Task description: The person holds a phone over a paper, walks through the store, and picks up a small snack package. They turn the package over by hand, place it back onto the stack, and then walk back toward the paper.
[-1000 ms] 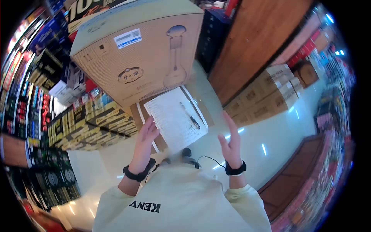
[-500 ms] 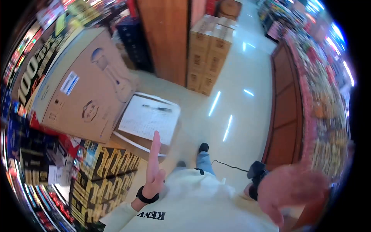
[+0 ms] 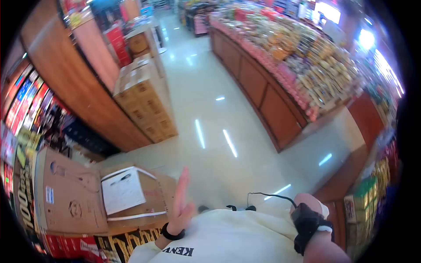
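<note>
My left hand [image 3: 180,208] is raised edge-on at the left of my shirt, fingers stretched upward and nothing in it; a black band [image 3: 173,232] circles the wrist. It overlaps the right side of an opened cardboard box [image 3: 153,193] in this view. On the box lies a white sheet with writing [image 3: 123,193], and on the sheet rests a dark pen [image 3: 126,177]. At the right, my right hand [image 3: 310,202] is partly hidden behind a black device [image 3: 305,218] strapped at the wrist, with a thin cable [image 3: 272,194] running from it. Its fingers do not show clearly.
A big carton [image 3: 72,197] with printed drawings stands left of the sheet. Stacked boxes [image 3: 147,101] lean by a wooden pillar [image 3: 83,83]. Beyond the shiny tiled floor [image 3: 210,114], a wooden counter [image 3: 258,92] carries many packaged goods. Green packages [image 3: 366,197] stand at the far right.
My view has swung right, so the boxes and sheet shift left and the counter comes into fuller view. My right hand has moved away from the camera; my left hand keeps its pose.
</note>
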Available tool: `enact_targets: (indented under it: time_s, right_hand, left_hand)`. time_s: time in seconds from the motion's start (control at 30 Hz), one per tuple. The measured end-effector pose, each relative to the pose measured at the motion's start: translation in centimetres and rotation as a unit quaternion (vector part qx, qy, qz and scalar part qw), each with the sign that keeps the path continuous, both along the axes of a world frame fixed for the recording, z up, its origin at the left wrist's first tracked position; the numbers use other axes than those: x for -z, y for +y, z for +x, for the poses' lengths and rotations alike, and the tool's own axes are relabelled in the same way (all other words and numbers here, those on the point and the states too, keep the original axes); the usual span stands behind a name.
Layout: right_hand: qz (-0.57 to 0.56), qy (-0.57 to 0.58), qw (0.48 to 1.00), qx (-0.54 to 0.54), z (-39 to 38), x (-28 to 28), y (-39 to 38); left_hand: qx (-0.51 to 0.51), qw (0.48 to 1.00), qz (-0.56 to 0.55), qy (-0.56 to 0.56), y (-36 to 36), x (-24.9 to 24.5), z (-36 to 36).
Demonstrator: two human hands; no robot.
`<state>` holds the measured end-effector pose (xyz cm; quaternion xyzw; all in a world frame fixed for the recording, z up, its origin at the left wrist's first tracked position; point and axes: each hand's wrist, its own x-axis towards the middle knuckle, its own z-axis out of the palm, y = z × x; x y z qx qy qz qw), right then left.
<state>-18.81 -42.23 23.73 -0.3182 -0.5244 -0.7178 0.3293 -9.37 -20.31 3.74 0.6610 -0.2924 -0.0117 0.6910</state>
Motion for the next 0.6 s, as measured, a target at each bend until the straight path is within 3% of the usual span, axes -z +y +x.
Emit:
enact_targets:
  time_s: [0.2, 0.27, 0.37, 0.4, 0.47, 0.6]
  right_hand:
    - [0.01, 0.028, 0.988, 0.15, -7.4, 0.5, -9.3]
    - [0.067, -0.003, 0.989, 0.129, -8.1, 1.6, -12.7]
    - [0.079, 0.18, 0.975, 0.1, -13.7, 6.0, -18.3]
    - [0.176, 0.232, 0.936, 0.2, -15.3, 7.1, -19.8]
    - [0.36, 0.311, 0.794, 0.378, -18.1, 8.7, -22.4]
    - [0.431, 0.457, 0.64, 0.443, -22.5, 11.2, -26.6]
  left_hand:
    - [0.129, 0.991, -0.038, 0.007, -11.9, 0.8, -2.1]
    - [0.152, 0.988, -0.042, 0.009, -16.1, 0.7, -3.3]
    - [0.19, 0.981, -0.024, -0.009, -21.9, 1.6, -5.0]
    - [0.159, 0.987, -0.015, -0.033, -24.0, 1.7, -5.6]
    - [0.179, 0.983, -0.005, -0.047, -27.3, 1.3, -6.3]
    - [0.216, 0.974, -0.032, -0.055, -33.8, 1.1, -7.7]
